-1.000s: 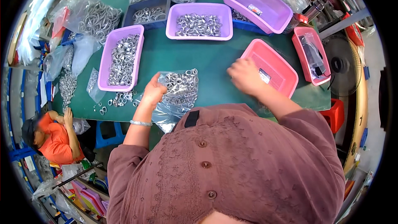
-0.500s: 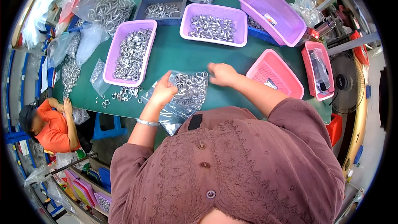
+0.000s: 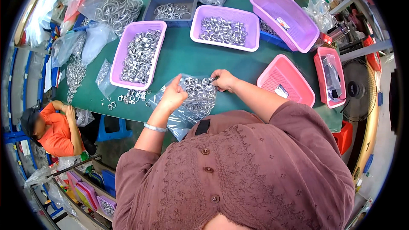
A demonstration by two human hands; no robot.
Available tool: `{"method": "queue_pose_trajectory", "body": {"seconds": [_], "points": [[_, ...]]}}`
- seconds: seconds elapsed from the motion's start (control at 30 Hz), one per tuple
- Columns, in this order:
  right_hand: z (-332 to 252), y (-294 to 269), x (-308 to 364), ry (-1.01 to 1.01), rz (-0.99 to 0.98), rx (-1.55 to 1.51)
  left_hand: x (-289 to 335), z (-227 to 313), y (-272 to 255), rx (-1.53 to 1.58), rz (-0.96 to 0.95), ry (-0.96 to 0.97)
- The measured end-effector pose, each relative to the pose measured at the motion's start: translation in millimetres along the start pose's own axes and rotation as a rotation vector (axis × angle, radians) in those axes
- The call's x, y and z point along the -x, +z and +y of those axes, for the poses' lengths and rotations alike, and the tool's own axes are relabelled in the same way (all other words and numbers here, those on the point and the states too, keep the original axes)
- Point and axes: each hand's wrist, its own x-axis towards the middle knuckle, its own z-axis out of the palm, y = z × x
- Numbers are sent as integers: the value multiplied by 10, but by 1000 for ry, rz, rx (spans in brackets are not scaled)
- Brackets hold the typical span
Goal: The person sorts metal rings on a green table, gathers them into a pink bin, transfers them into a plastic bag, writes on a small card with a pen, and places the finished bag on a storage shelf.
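I'm seeing the ring bag (image 3: 198,98) lying between left hand (image 3: 174,96) and right hand (image 3: 225,81), its far-right corner touching the latter; both grips are looking unclear.

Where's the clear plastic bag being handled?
In the head view, the clear plastic bag lies just left of centre on the green table, between left hand and right hand.
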Motion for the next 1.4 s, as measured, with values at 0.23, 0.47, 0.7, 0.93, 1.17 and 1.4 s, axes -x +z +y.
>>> {"method": "queue_pose_trajectory", "body": {"seconds": [0.23, 0.47, 0.7, 0.93, 1.17, 1.4], "points": [[-17, 37, 130, -71, -39, -34, 17, 75, 52, 5, 20, 32], [-97, 33, 337, -287, 43, -122, 63, 84, -22, 148, 62, 98], [-823, -113, 880, -612, 3, -443, 326, 781, -505, 392, 129, 395], [-1030, -224, 1198, -682, -23, -567, 449, 1052, -457, 541, 116, 495], [-740, -286, 728, -843, 402, -307, -183, 1041, -363, 629, 243, 451], [-428, -775, 1123, -792, 503, 127, -476, 1113, -204, 463, 229, 358]]}}
